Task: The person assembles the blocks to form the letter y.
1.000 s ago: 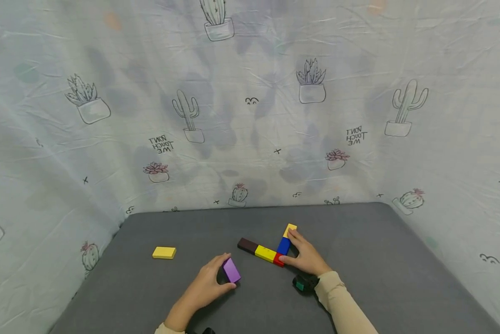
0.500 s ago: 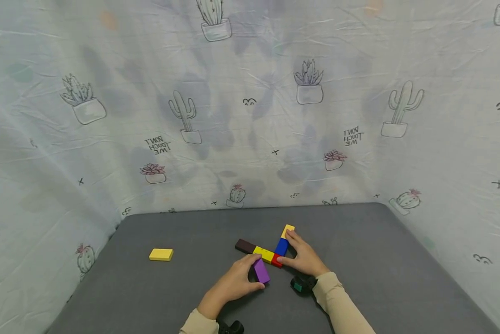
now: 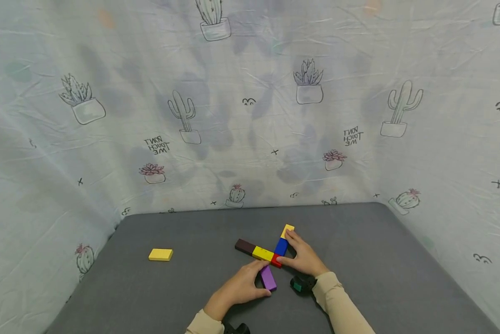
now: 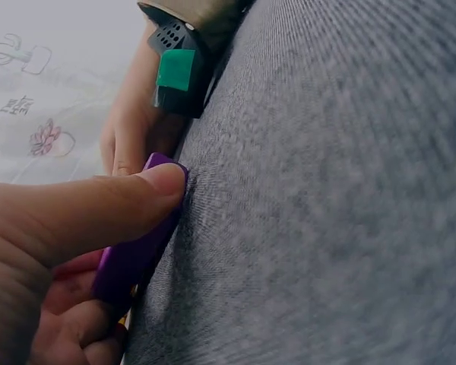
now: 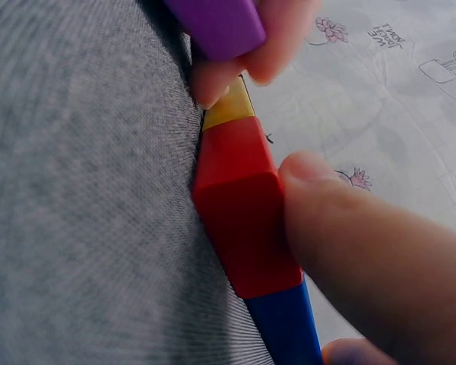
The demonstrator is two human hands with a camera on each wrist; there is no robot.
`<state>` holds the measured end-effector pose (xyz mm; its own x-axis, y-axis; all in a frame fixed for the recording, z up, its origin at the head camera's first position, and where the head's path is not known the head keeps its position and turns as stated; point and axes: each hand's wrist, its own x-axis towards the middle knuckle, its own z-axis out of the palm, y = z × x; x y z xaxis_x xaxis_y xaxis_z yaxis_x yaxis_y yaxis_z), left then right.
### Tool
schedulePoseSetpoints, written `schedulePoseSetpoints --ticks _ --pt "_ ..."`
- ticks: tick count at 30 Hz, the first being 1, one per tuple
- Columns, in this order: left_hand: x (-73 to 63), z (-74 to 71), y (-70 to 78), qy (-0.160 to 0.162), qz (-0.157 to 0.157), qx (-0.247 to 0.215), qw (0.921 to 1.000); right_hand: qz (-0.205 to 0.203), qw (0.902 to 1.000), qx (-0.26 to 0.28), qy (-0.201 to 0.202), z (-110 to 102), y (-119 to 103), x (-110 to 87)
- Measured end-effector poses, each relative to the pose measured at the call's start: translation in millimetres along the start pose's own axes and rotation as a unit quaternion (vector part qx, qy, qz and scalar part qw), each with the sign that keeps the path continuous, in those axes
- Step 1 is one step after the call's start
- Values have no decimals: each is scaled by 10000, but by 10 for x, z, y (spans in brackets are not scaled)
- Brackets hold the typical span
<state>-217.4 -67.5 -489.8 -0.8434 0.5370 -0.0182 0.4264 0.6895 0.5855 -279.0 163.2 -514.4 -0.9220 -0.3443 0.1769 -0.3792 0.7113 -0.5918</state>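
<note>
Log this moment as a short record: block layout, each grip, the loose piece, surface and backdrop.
Row: dark brown rectangular block, bright yellow rectangular block, red rectangular block, end to end
Branch: blue rectangular block off the red one, then pale yellow rectangular block
Left grip: pinches purple rectangular block, apart from the red one
Right grip: thumb on red, fingertip at the branch's pale yellow
Loose piece: second pale yellow rectangular block, table's left side
Surface: grey cloth-covered table
Backdrop: whitish cactus-print fabric
</note>
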Motion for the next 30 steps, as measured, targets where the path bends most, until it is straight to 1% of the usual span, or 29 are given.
schedulePoseSetpoints --ticks 6,10,13,15,18,22,24,27,30 --pt "-24 19 -35 40 13 -18 10000 -61 10000 0 18 11 6 -2" --pt "-55 4 -59 175 -24 44 9998 -128 9999 25 12 2 12 1" --pt "-75 -9 -67 289 21 155 9995 -169 9999 37 -1 -3 18 5" --pt "-81 -18 -70 307 75 172 9994 -171 9998 45 -7 -1 22 6" --pt "-70 -35 -63 195 132 176 9996 -178 9998 -24 8 0 26 10" --pt "-59 -52 -40 -62 127 135 9998 -182 9998 -60 12 0 19 11" --pt "-58 -54 -35 -136 127 121 9998 -165 9999 -24 -5 -5 12 9" --pt "-50 -56 -33 -144 176 79 9997 -131 9999 28 -54 -12 5 9" --pt "-32 -59 -35 -75 273 87 9996 -117 9999 63 -59 -16 0 8"
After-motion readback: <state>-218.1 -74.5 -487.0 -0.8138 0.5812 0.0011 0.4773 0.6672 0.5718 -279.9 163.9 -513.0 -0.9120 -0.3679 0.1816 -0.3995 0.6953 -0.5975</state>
